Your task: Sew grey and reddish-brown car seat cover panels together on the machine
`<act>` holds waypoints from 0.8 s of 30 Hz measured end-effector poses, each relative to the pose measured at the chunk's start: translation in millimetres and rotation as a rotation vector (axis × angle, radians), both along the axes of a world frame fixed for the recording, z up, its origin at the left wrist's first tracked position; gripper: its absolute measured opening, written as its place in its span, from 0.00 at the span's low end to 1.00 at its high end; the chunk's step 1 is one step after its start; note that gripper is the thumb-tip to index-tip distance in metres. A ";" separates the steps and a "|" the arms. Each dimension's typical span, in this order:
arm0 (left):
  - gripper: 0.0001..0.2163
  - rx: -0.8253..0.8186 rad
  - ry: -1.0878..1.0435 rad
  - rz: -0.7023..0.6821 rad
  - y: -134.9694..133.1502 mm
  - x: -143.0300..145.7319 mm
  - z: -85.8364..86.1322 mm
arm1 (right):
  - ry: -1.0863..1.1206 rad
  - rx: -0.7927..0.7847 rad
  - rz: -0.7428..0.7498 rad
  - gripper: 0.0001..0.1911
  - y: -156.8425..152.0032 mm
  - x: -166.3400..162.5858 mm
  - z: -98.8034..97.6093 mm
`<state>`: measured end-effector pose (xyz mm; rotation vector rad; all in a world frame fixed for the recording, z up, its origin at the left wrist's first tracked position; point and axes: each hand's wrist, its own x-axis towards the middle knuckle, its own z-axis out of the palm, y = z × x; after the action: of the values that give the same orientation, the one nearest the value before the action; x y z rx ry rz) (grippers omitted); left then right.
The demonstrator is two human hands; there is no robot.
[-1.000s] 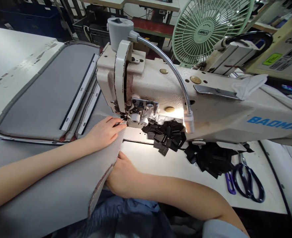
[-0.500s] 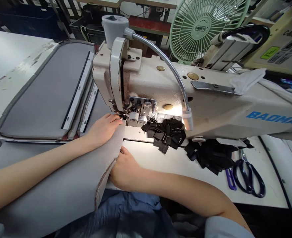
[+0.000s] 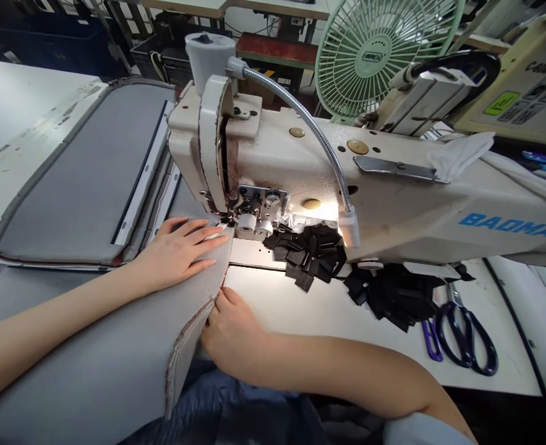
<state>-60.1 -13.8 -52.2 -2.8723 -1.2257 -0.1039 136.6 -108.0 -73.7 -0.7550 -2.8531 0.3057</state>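
Observation:
A large grey padded fabric panel (image 3: 91, 346) runs under the needle area of a white sewing machine (image 3: 291, 167) and drapes toward my lap. My left hand (image 3: 175, 253) lies flat on the panel just left of the presser foot, its fingers spread. At the panel's right edge, below the foot, my right hand (image 3: 233, 327) pinches the layered hem between thumb and fingers. A finished-looking section with white strips (image 3: 140, 179) along its edges lies behind my left arm.
Black fabric tabs (image 3: 312, 253) are heaped beside the needle area, with another black pile (image 3: 393, 293) to the right. Dark-handled scissors (image 3: 467, 340) and a purple thread snipper (image 3: 432, 341) lie on the table. A lamp (image 3: 348, 225) and green fan (image 3: 377, 55) stand close by.
My left hand has slid back from the presser foot and its fingers have spread. The right hand is slightly lower, still on the panel's edge.

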 end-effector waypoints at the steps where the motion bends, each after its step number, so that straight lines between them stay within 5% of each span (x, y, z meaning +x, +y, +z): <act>1: 0.21 0.000 0.004 0.005 2.1 0.2 -1.5 | -0.004 -0.014 -0.002 0.05 1.7 0.1 0.8; 9: 0.19 0.009 -0.083 0.027 24.7 3.0 -7.1 | -0.108 -0.115 -0.026 0.06 25.6 1.8 12.3; 17: 0.12 0.019 -0.052 0.010 57.8 1.9 -8.7 | -0.060 -0.047 -0.099 0.05 50.8 7.1 2.6; 24: 0.17 0.041 -0.049 0.027 85.5 2.9 -12.1 | -0.057 0.023 -0.185 0.05 65.3 9.5 -4.8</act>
<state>-57.2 71.8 -64.3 -2.8340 -1.2544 -0.1968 146.1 -42.6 -78.5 -1.0298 -2.8064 0.2287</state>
